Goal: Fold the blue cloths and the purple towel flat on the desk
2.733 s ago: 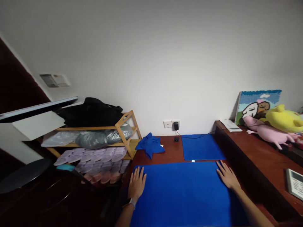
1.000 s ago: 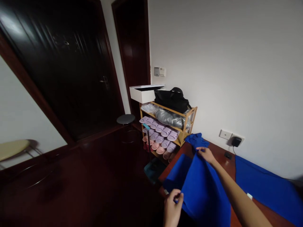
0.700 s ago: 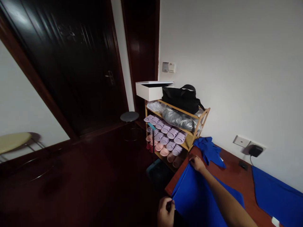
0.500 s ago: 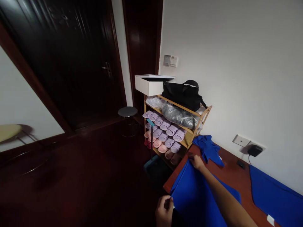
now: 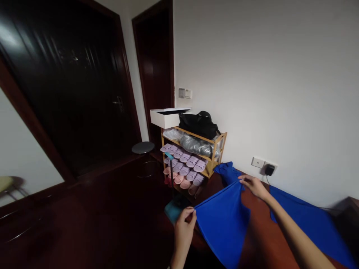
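A blue cloth hangs between my two hands, its top edge stretched taut and its lower part drooping over the table's edge. My left hand pinches the near top corner. My right hand pinches the far top corner above the reddish-brown table. Behind that corner lies a crumpled blue cloth, close to the shoe rack. Another blue cloth is spread flat along the wall, to the right of my right forearm.
A wooden rack holds lilac and pink slippers, plastic-wrapped bundles, a black bag and a white box. A teal long-handled dustpan stands before it. A round stool is near the dark door. A black plug sits in the wall socket.
Both hands have lifted the blue cloth off the table and pulled its top edge taut. My right hand has moved right. The view has tilted upward and turned right.
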Available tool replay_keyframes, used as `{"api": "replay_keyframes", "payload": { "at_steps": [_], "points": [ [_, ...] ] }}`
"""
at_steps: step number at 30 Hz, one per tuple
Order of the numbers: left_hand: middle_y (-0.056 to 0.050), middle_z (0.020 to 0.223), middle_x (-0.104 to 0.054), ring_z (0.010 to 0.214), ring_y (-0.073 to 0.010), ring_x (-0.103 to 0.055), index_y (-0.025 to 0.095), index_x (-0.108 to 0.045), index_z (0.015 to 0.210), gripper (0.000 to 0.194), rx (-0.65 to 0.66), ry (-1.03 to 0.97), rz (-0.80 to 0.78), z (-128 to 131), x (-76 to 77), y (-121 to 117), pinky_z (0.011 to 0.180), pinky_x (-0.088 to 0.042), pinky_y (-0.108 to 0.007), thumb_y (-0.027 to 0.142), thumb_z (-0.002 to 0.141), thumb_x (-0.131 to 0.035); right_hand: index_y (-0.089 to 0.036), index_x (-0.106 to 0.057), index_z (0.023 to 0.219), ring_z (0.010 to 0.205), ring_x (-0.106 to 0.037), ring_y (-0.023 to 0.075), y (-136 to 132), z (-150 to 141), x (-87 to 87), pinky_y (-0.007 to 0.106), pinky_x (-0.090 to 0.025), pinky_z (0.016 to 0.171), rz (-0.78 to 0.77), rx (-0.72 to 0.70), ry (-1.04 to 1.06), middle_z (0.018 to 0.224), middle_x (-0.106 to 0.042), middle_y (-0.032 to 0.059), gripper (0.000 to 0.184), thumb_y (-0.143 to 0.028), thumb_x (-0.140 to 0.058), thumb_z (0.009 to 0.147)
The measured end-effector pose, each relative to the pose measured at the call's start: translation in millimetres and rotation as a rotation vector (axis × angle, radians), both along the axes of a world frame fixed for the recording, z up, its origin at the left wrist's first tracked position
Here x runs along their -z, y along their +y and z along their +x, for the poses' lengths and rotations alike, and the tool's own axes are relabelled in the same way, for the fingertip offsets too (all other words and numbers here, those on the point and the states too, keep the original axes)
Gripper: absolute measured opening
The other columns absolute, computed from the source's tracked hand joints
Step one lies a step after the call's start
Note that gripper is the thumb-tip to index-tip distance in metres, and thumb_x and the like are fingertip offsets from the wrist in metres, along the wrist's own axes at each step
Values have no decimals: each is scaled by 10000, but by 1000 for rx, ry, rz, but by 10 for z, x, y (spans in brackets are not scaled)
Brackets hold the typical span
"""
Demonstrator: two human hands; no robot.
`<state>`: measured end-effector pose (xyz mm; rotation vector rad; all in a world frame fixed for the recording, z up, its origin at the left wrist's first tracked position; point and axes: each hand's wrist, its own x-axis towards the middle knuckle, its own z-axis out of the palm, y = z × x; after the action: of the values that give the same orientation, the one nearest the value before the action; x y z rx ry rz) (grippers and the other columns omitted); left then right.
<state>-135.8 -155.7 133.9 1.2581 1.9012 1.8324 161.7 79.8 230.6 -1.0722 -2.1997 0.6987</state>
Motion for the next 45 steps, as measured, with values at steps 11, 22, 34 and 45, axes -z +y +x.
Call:
{"api": "replay_keyframes", "payload": {
  "at_steps": [11, 22, 34, 45],
  "points": [
    [-70, 991, -781, 937, -234, -739, 214, -731, 880, 218, 272, 140, 238, 230, -1838, 278, 856, -597, -344, 426, 829, -738, -241, -777, 1042, 1066, -691, 285, -1513, 1390, -1173, 425, -560, 972, 111, 155, 305, 1113, -762, 91, 477, -663, -660, 853],
    [-35, 787, -760, 768, -198, -734, 193, -708, 804, 274, 617, -31, 139, 617, -2090, 414, 716, -605, -294, 402, 696, -848, -272, -796, 993, 1014, -697, 240, -2148, 1964, -1090, 345, -591, 893, 282, 170, 289, 1071, -749, 81, 310, -531, -636, 934],
    [-21, 828, -756, 780, -190, -725, 209, -722, 847, 167, 783, 77, 19, 947, -2086, 116, 709, -591, -283, 369, 816, -760, -319, -792, 1061, 1021, -716, 206, -2717, 2478, -767, 284, -590, 903, 428, 276, 102, 1106, -745, 63, 263, -454, -582, 979],
    [-51, 858, -761, 803, -210, -725, 189, -721, 840, 217, 708, 74, 126, 1001, -1988, 382, 704, -609, -305, 402, 811, -748, -302, -796, 976, 994, -704, 266, -2624, 2274, -686, 409, -604, 895, 423, 406, 199, 1028, -759, 78, 289, -507, -595, 946]
  ]
}}
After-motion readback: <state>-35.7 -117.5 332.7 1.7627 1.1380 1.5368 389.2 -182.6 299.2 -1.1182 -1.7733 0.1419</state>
